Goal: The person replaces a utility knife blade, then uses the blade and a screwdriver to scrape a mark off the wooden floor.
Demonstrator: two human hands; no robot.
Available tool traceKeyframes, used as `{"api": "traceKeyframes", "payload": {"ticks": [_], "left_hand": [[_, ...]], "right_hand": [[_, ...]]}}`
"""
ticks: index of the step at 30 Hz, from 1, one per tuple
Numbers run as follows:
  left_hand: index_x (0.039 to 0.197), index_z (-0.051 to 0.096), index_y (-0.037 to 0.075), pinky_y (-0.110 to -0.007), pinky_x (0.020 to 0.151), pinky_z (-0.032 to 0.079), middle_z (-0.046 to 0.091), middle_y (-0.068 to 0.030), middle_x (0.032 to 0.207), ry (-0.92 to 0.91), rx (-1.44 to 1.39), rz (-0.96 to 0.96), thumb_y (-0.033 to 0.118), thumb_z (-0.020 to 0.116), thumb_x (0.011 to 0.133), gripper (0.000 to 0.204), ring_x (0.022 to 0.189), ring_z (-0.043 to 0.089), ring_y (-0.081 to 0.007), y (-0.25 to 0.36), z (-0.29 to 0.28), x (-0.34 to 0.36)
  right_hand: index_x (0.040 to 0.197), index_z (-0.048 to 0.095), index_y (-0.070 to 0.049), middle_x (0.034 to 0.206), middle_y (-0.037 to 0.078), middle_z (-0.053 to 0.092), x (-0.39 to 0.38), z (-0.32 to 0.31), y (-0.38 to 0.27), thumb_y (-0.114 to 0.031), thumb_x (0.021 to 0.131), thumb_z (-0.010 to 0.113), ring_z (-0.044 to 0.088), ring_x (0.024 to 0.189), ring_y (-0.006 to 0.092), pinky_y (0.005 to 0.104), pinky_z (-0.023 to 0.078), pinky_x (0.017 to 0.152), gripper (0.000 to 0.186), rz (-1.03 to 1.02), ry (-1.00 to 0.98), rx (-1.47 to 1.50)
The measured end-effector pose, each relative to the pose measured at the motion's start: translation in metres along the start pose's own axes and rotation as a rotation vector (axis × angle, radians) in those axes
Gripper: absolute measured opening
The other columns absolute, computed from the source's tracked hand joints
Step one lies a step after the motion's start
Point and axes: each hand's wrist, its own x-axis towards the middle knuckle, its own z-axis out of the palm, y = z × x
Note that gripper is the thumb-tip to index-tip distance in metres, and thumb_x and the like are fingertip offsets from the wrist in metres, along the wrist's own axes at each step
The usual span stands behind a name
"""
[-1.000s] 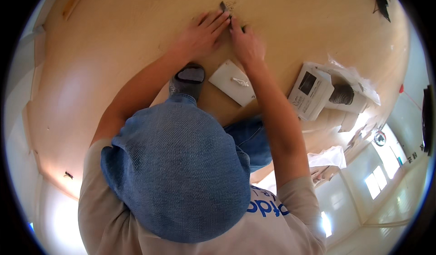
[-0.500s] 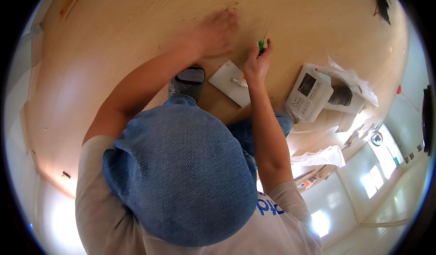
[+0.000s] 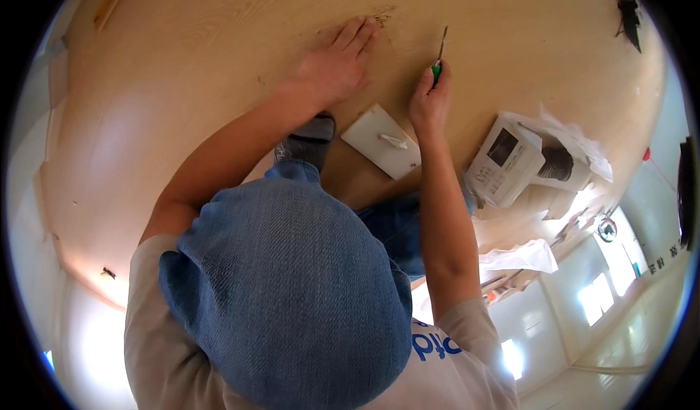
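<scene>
My left hand (image 3: pixel 337 66) lies flat on the light wood surface (image 3: pixel 219 60), fingers stretched forward and holding nothing. Just beyond its fingertips is a patch of dark scraps or marks (image 3: pixel 383 16), too small to make out. To the right, my right hand (image 3: pixel 431 102) is closed around a green-handled tool (image 3: pixel 437 71) with a thin metal shaft pointing away from me. Its tip stands apart from the scraps, and I cannot tell its exact kind. Between my forearms lies a white board (image 3: pixel 368 129) with a small white, crumpled-looking piece (image 3: pixel 394 142) on it.
At the right stands an opened white box (image 3: pixel 503 158) with clear plastic and a dark ribbed thing (image 3: pixel 556 163) inside. A black object (image 3: pixel 628 16) lies at the far right. My knee (image 3: pixel 284 286) and my shoe (image 3: pixel 308 136) take up the near middle.
My left hand, blurred by motion before, now rests on the surface with its fingers clear to see. My right hand has shifted a little to the right with the tool.
</scene>
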Motion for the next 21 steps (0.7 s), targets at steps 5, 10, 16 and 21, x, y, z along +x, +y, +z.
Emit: {"api": "traceKeyframes", "payload": {"ticks": [5, 10, 16, 21], "left_hand": [[0.152, 0.049, 0.0, -0.041, 0.117, 0.043, 0.037, -0.0135, 0.167, -0.057, -0.021, 0.008, 0.044, 0.067, 0.097, 0.073, 0.149, 0.039, -0.0284, 0.025, -0.009, 0.001], [0.148, 0.054, 0.001, -0.042, 0.113, 0.046, 0.039, -0.0116, 0.166, -0.097, -0.081, -0.035, 0.04, 0.069, 0.096, 0.067, 0.14, 0.047, -0.0285, 0.015, -0.015, -0.001], [0.141, 0.059, 0.002, -0.042, 0.105, 0.051, 0.042, -0.0112, 0.163, -0.041, -0.105, -0.041, 0.037, 0.071, 0.094, 0.06, 0.129, 0.054, -0.0291, 0.009, -0.019, 0.012], [0.137, 0.061, 0.003, -0.041, 0.1, 0.054, 0.046, -0.0117, 0.159, -0.081, -0.11, -0.035, 0.034, 0.073, 0.091, 0.057, 0.125, 0.057, -0.0287, 0.013, -0.025, 0.013]], "right_hand": [[0.142, 0.052, 0.008, 0.129, 0.032, 0.062, 0.004, -0.006, 0.006, -0.025, 0.108, 0.055, 0.061, 0.117, 0.0481, 0.0494, 0.05, 0.1, 0.048, -0.026, 0.012, 0.014], [0.14, 0.052, 0.009, 0.126, 0.032, 0.063, 0.004, -0.003, 0.004, -0.022, 0.106, 0.058, 0.063, 0.114, 0.0488, 0.0497, 0.051, 0.098, 0.047, -0.023, -0.022, 0.035], [0.139, 0.053, 0.009, 0.126, 0.033, 0.063, 0.004, -0.003, 0.002, -0.022, 0.105, 0.06, 0.063, 0.113, 0.0497, 0.0498, 0.053, 0.095, 0.047, -0.027, -0.027, 0.003], [0.14, 0.052, 0.008, 0.128, 0.032, 0.063, 0.004, -0.005, -0.001, -0.024, 0.104, 0.06, 0.064, 0.113, 0.0492, 0.0501, 0.054, 0.093, 0.049, 0.043, -0.067, 0.003]]}}
